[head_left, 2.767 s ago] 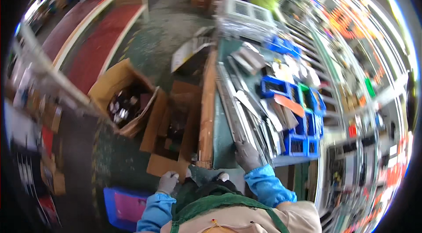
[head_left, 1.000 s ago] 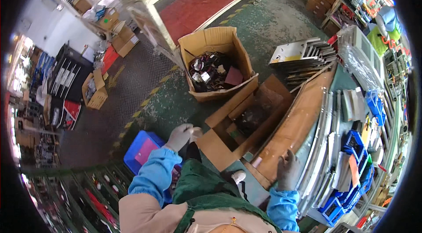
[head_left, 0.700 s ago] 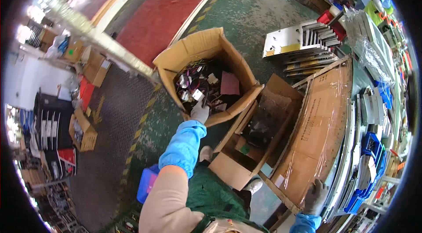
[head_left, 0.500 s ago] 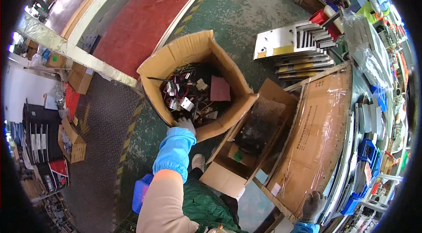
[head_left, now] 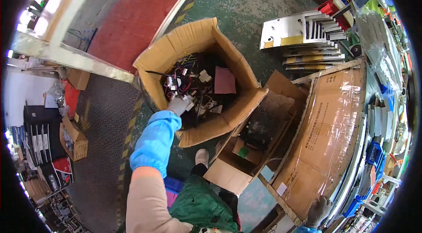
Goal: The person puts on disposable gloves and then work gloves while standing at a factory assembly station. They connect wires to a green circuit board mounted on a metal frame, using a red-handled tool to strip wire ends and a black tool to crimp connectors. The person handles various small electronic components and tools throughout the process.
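Note:
My left hand (head_left: 178, 105), in a grey glove and blue sleeve cover, reaches over the near left wall of an open cardboard box (head_left: 193, 138). Its fingers are at a white connector piece (head_left: 188, 102); whether they close on it is too small to tell. Inside the box lies a tangle of dark and coloured wires (head_left: 187, 68) with several white pieces and a pinkish flat piece (head_left: 224, 80). Far to the right, my gloved right hand (head_left: 319, 210) rests at the near edge of a cardboard-covered, wood-framed surface (head_left: 314, 145), fingers apart and holding nothing.
A second open carton (head_left: 228, 176) stands against the wooden frame, with dark contents. White metal panels (head_left: 283, 33) are stacked behind it. At upper left a pale beam (head_left: 88, 65) borders a red surface (head_left: 127, 18). Blue bins (head_left: 373, 154) sit at the right.
My left hand has moved from the box's near rim forward into it, to the white pieces. The right hand stays at the surface edge. The view has shifted slightly.

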`<state>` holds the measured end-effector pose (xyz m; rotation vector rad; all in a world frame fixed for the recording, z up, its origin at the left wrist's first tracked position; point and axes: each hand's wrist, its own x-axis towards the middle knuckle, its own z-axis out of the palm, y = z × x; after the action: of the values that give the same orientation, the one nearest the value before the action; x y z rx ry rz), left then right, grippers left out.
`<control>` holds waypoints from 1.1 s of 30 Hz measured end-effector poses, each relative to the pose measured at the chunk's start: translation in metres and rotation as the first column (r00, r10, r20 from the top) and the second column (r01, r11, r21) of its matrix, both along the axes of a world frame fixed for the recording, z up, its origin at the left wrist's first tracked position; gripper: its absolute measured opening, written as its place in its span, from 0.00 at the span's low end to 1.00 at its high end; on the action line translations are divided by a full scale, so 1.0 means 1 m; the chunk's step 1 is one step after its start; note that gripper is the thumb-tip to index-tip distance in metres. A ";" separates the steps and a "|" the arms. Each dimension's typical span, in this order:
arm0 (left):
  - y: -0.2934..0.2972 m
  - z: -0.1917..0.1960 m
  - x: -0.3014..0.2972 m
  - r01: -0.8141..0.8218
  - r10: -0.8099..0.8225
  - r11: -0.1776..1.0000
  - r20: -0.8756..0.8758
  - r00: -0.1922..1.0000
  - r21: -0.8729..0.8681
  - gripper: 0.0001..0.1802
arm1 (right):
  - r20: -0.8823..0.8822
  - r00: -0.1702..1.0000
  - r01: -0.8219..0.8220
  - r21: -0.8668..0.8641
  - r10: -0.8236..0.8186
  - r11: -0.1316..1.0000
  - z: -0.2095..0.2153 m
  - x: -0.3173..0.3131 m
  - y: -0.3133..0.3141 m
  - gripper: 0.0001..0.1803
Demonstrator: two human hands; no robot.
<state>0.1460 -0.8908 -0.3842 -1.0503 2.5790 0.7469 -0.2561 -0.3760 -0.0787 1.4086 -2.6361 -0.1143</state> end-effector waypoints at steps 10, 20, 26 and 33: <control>-0.004 -0.219 0.004 -0.902 0.919 0.372 -0.226 0.324 0.218 0.24 | -0.069 0.997 0.047 0.189 -0.034 0.981 0.007 -0.001 0.010 0.08; -0.010 -0.094 -0.042 -0.714 0.980 0.078 0.079 0.184 0.695 0.10 | -0.067 0.993 0.105 0.103 -0.098 0.989 0.004 0.018 -0.013 0.12; 0.006 -0.003 -0.010 -0.111 0.996 0.009 -0.019 -0.089 0.994 0.17 | -0.040 0.999 -0.004 0.074 0.007 0.997 0.010 0.005 -0.018 0.10; 0.070 0.244 -0.045 -0.539 0.921 0.389 -0.319 0.222 0.747 0.17 | 0.108 0.991 0.054 0.167 -0.073 0.985 0.016 -0.004 -0.006 0.07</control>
<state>0.1010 -0.8206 -0.1405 -2.2192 1.7919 2.3698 -0.2599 -0.3820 -0.0631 1.4186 -2.8234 -0.2716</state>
